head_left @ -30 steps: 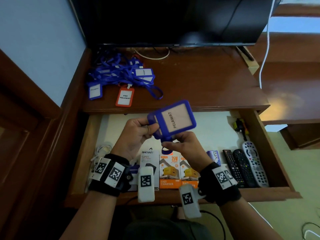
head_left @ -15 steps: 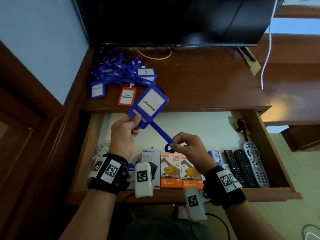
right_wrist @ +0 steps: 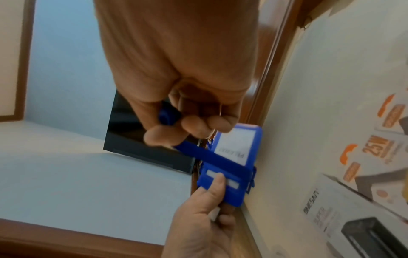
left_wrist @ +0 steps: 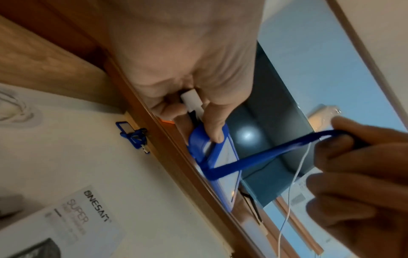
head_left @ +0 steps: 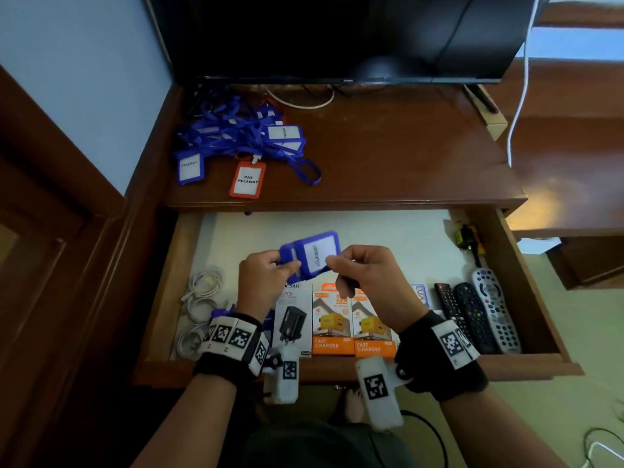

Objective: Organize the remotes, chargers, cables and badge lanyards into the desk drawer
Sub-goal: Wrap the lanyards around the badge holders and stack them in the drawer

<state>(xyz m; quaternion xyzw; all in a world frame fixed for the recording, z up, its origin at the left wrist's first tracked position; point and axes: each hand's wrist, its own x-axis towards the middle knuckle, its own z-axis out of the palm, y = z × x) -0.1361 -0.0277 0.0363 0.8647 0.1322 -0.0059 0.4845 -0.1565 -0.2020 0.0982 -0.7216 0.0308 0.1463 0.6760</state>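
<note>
Above the open drawer [head_left: 526,275] both hands hold one blue badge holder [head_left: 312,253] with a white card. My left hand [head_left: 266,282] pinches its clip end [left_wrist: 205,139], thumb on the frame [right_wrist: 220,183]. My right hand [head_left: 368,282] pinches its blue lanyard strap [left_wrist: 264,157] [right_wrist: 209,155], drawn across the card's face. In the drawer lie white cables [head_left: 202,295] at left, charger boxes [head_left: 334,322] in the middle and three remotes [head_left: 472,315] at right. A pile of blue lanyards and badges [head_left: 243,143], one orange [head_left: 247,179], lies on the desk top at back left.
A black TV [head_left: 337,35] stands at the back of the desk top [head_left: 405,157]. A white cable [head_left: 518,106] hangs at right. A small badge clip [left_wrist: 132,134] lies at the drawer's back edge. A black-and-yellow plug [head_left: 467,239] sits in the drawer's back right corner.
The badge has come down from the desk edge to just over the drawer. My right hand has moved up to the card, bringing the strap across its face.
</note>
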